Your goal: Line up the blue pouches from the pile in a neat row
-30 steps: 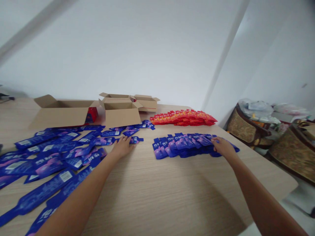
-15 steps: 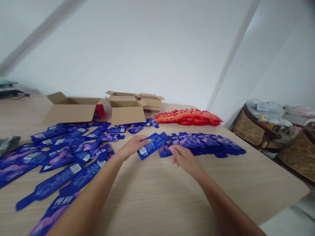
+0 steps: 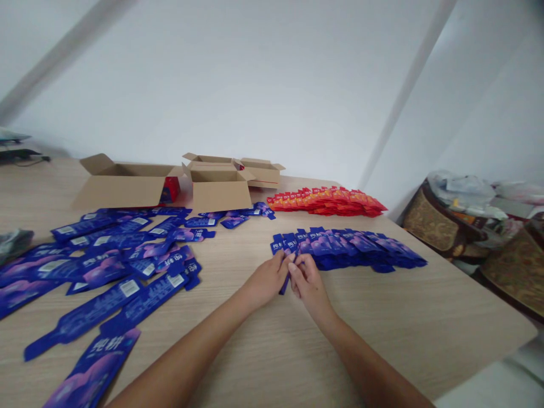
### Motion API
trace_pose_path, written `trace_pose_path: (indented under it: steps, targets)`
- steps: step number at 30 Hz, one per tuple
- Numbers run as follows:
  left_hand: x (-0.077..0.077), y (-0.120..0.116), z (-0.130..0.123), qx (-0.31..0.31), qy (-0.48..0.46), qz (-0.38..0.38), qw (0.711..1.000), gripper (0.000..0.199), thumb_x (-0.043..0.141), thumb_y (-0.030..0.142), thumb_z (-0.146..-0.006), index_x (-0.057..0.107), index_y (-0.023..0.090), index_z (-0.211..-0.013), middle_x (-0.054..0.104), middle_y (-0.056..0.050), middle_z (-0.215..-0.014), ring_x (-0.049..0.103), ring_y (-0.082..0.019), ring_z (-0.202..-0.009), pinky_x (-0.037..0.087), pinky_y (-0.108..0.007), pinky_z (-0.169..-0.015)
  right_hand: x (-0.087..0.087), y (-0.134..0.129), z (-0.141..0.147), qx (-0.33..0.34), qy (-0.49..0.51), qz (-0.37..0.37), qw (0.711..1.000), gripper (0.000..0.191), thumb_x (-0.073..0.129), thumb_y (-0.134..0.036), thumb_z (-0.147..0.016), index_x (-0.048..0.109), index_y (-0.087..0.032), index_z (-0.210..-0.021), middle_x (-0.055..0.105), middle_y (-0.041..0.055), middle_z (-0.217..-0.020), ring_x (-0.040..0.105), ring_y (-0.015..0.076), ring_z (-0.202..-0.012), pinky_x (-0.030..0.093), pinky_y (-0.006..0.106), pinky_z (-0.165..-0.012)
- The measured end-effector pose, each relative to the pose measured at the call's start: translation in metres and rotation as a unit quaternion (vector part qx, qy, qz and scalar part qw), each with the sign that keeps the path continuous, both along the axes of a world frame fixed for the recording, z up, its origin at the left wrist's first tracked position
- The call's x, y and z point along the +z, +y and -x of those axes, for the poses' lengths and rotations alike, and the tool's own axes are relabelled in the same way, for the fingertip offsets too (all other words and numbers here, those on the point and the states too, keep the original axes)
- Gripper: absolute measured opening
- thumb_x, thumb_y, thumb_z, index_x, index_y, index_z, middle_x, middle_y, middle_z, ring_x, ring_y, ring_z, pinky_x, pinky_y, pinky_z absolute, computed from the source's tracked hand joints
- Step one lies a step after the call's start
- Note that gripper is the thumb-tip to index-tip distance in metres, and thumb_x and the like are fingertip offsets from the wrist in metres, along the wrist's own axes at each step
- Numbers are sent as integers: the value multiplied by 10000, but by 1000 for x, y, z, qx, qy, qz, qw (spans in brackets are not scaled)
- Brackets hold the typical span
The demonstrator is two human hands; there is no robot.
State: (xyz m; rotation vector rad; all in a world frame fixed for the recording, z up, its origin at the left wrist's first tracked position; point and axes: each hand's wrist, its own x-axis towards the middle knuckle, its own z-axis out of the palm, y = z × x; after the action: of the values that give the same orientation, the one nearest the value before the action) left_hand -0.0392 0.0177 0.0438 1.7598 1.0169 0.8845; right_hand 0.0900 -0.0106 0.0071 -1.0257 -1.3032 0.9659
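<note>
My left hand and my right hand meet at the near left end of an overlapping row of blue packets. Between them is one blue packet, seen nearly edge-on and mostly hidden by the fingers. Both hands have their fingertips closed on it. Several flat blue packets with purple patterns lie scattered to the left, among them a bottle-shaped one showing its barcode side.
Behind stand open cardboard boxes, with a larger one to their left. A pile of red packets lies beyond the blue row. Patterned chairs holding plastic bags stand past the table's right edge.
My left hand has moved right with the blue packet, which has turned from nearly flat to edge-on. My right hand has closed in to meet it.
</note>
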Motion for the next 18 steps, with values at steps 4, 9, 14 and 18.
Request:
trace_pose_path:
  steps: [4, 9, 14, 18]
  targets:
    - [6, 1, -6, -94, -105, 146, 979, 411, 458, 545, -799, 550, 153, -876, 604, -38, -750, 580, -153, -595, 463, -266, -528, 7, -1, -7, -79, -38, -71, 994, 188, 484, -391, -864, 511, -215, -924, 480, -33, -660, 465, 106, -583, 388, 214, -532]
    - [9, 11, -3, -106, -212, 144, 961, 362, 695, 373, -646, 571, 122, -876, 627, -30, -792, 594, -133, -671, 494, -267, -643, 11, 6, -18, -154, -60, -98, 981, 305, 577, -382, -800, 499, -214, -1043, 528, 23, -860, 513, 154, -794, 436, 262, -686]
    - [5, 12, -1, -77, -172, 81, 979, 352, 589, 437, -758, 502, 136, -916, 634, -11, -651, 598, -131, -530, 493, -256, -518, 4, 3, -12, -26, -67, -36, 997, 268, 421, -450, -887, 511, -203, -830, 485, -24, -632, 440, 108, -536, 361, 222, -486]
    - [-1, 9, -3, -130, -131, 100, 978, 303, 562, 437, -775, 477, 148, -807, 595, 6, -535, 514, -92, -392, 391, -188, -377, 5, -2, -7, 1, -43, -38, 998, 289, 404, -452, -901, 491, -198, -794, 446, -52, -541, 379, 81, -447, 293, 202, -424]
